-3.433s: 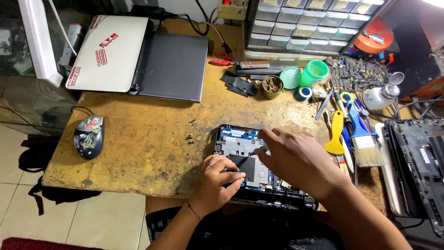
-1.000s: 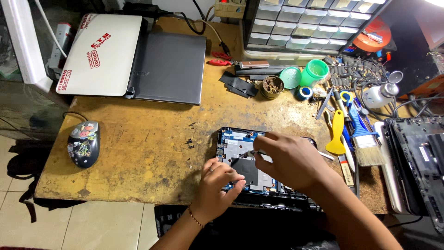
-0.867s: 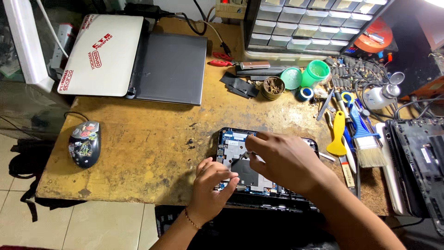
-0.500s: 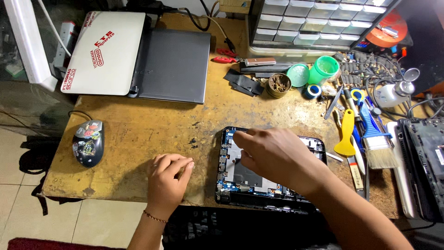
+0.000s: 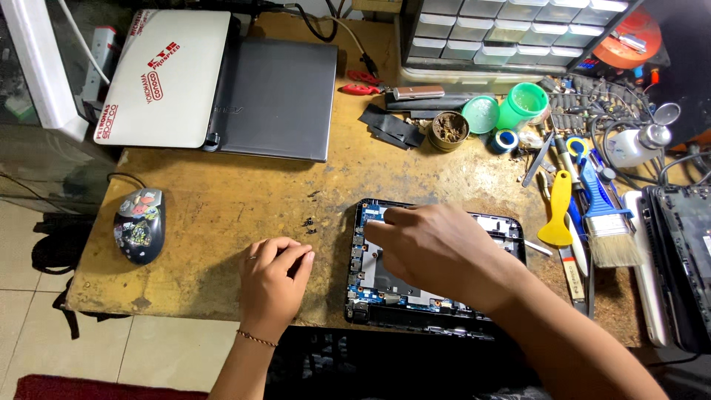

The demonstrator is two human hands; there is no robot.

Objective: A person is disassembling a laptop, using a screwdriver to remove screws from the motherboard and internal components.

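Right hand [image 5: 437, 248] hides much of the opened laptop [image 5: 370, 274]
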